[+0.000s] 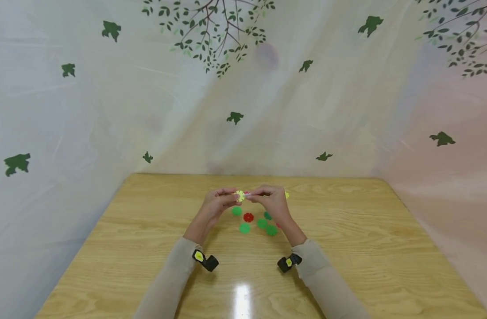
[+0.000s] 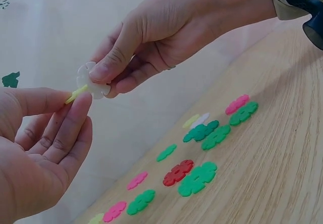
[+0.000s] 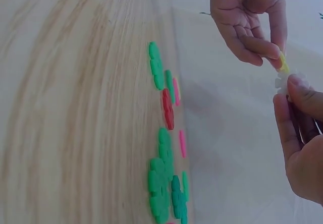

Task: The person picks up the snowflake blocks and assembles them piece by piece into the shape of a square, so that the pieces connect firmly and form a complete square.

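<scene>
My left hand (image 1: 216, 206) pinches a yellow notched snowflake disc (image 1: 239, 196) between thumb and fingers. Opposite it, my right hand (image 1: 274, 204) grips a white snowflake disc (image 2: 82, 75) by its edge. In the left wrist view the two discs meet rim to rim at an angle, the yellow one (image 2: 76, 94) nearly edge-on. Fingertips cover part of both. Both hands are held up over the far part of the table, above loose discs. The right wrist view also shows the white disc (image 3: 280, 84) against the yellow one (image 3: 283, 62).
On the wooden table (image 1: 148, 266) lie several loose discs: a red disc (image 1: 248, 217), several green ones such as this green disc (image 1: 244, 228), plus pink, yellow and white ones. A printed cloth backdrop (image 1: 267, 146) stands behind the table's far edge.
</scene>
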Motion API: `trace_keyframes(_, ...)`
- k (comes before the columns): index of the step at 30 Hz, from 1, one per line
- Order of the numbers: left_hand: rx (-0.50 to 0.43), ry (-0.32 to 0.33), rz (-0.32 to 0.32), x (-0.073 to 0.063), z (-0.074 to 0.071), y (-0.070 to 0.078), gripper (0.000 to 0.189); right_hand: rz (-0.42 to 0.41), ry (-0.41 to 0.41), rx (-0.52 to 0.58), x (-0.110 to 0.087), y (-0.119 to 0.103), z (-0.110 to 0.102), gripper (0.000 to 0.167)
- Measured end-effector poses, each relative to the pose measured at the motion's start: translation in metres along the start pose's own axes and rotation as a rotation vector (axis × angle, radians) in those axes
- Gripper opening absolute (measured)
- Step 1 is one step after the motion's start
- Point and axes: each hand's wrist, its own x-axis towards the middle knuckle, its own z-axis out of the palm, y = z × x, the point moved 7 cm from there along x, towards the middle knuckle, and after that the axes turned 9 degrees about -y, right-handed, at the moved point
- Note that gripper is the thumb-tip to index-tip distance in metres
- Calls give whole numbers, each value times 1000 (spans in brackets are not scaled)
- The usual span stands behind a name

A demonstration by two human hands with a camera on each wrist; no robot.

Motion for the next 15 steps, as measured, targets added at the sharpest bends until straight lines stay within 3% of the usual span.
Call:
trace_keyframes(8, -38, 18, 0, 2, 2, -3, 21, -3, 5, -4, -1, -3, 0, 9)
trace_keyframes(15, 90, 11, 1, -2, 4, 4, 31, 6, -33, -21, 0, -5, 1, 9)
